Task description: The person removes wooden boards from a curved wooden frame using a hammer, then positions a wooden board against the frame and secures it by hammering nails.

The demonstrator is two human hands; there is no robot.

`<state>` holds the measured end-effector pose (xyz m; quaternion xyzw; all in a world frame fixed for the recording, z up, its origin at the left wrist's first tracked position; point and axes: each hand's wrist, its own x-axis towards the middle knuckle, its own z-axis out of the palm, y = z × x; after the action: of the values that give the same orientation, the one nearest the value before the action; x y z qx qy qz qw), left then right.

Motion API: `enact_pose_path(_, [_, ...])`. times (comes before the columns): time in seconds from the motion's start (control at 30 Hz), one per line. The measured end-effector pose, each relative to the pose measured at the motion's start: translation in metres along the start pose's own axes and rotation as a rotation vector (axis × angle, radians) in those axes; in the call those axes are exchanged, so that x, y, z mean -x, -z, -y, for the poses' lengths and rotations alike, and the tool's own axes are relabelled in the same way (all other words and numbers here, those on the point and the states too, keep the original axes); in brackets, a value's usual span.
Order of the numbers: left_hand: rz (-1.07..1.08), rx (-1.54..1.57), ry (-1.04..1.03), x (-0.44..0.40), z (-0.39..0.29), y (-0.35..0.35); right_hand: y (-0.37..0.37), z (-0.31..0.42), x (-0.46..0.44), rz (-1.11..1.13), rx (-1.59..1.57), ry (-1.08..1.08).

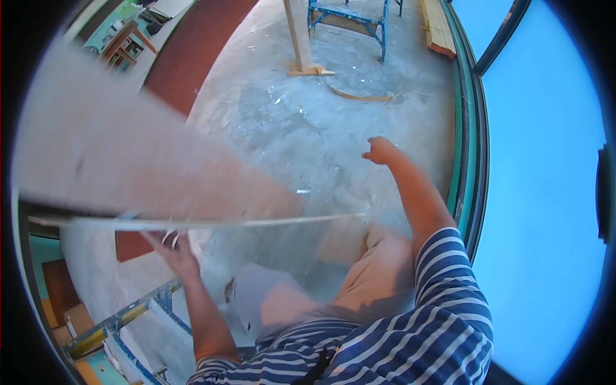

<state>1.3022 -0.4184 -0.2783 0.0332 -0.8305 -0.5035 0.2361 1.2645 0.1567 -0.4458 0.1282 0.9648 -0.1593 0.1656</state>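
Head view: a broad, pale flat board (160,167) slants across my left side, blurred, its narrow near edge running from the far left to about the middle, in front of my knees. My left hand (179,258) is just below that edge, thumb and fingers spread apart and reaching up to it; I cannot tell whether they close on the board, because the fingertips are hidden or smeared. My right hand (381,151) hangs out over the concrete floor (269,115), well apart from the board, with two fingertips parted by a small gap and nothing visible between them.

Beyond that hand a curved wooden strip (362,98) lies on the floor, near the foot of a wooden post (299,38). Behind them stands a blue metal frame (383,38), with stacked timber (437,29) to its right. Along my right side runs a large window (545,192). At lower left, below my left hand, is a second blue frame (165,296) with a yellow bar (88,344).
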Motion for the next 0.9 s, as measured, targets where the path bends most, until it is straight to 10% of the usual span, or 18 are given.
enact_pose_path(0.23, [0.015, -0.690, -0.003, 0.010, 0.051, 0.017, -0.060, -0.109, -0.122, -0.019, -0.013, -0.097])
enact_pose_path(0.9, [-0.187, -0.839, 0.117, 0.027, 0.067, 0.061, -0.064, -0.151, -0.335, -0.138, 0.115, -0.060])
